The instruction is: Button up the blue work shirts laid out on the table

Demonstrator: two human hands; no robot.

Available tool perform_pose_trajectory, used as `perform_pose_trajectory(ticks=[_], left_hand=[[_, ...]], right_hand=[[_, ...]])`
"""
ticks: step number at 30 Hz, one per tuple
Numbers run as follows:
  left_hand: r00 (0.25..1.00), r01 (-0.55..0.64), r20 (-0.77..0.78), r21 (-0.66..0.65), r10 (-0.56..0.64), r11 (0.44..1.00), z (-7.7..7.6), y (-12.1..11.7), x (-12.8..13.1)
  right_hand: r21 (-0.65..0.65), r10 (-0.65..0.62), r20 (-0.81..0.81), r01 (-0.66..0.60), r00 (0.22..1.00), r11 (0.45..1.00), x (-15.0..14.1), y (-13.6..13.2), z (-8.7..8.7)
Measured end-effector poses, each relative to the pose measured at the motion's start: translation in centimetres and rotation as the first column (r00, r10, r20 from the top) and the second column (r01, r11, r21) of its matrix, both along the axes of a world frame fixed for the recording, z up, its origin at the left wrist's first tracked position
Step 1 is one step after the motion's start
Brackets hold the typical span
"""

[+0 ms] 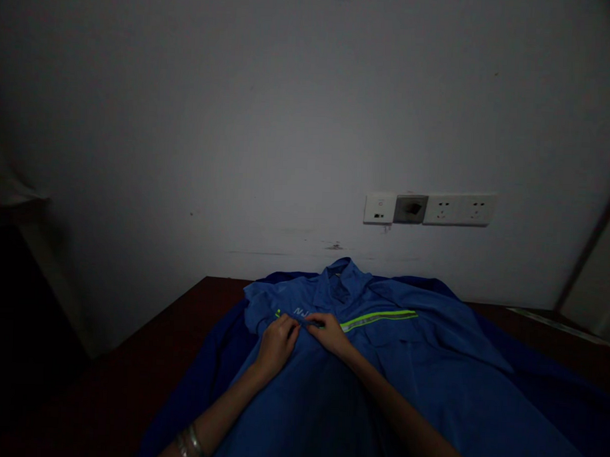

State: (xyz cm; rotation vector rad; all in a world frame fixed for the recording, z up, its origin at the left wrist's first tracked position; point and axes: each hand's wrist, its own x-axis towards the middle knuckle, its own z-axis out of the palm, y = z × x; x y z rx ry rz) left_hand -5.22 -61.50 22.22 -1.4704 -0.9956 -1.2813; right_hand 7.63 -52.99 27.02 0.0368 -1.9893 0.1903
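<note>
A blue work jacket (430, 366) with a collar and a yellow-green reflective stripe lies spread out in front of me, its collar toward the wall. My left hand (277, 341) is closed on the chest fabric, just below white lettering. Close beside it, my right hand (327, 330) pinches the same fabric with thumb and fingers, where the stripe crosses the chest. A small fold of cloth is raised between the two hands. Whether a button or flap is in the fingers is too dark and small to tell.
Under the jacket lies a darker blue cloth (200, 365) on a dark red-brown table (151, 336). A pale wall (239, 119) stands right behind, with a row of sockets (458, 209). A dark piece of furniture (27, 299) is at the left.
</note>
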Motion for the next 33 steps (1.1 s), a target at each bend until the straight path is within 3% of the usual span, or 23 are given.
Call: perform_pose_trajectory(ticks=[7,11,23,29,33], left_hand=[[0.997,0.064,0.039,-0.001,-0.064,0.998,-0.1,0.0,0.3],[0.988,0.140,0.061,0.003,-0.140,0.990,-0.1,0.4,0.2],[0.943,0.300,0.140,0.045,-0.303,0.953,-0.1,0.7,0.3],[0.876,0.397,0.261,0.087,-0.405,0.914,-0.2,0.6,0.7],[0.776,0.517,0.372,0.086,-0.508,0.852,-0.1,0.8,0.8]], right_hand=[[-0.189,0.031,-0.006,-0.032,0.999,0.982,0.5,-1.0,0.3],[-0.162,0.009,0.003,-0.009,1.000,0.987,0.1,-0.4,0.6],[-0.185,0.159,0.099,-0.139,0.982,0.973,0.3,0.4,0.8],[-0.150,0.157,0.056,-0.147,0.986,0.978,0.0,0.1,0.7],[-0.124,0.154,0.032,-0.149,0.988,0.981,-0.2,0.0,0.5]])
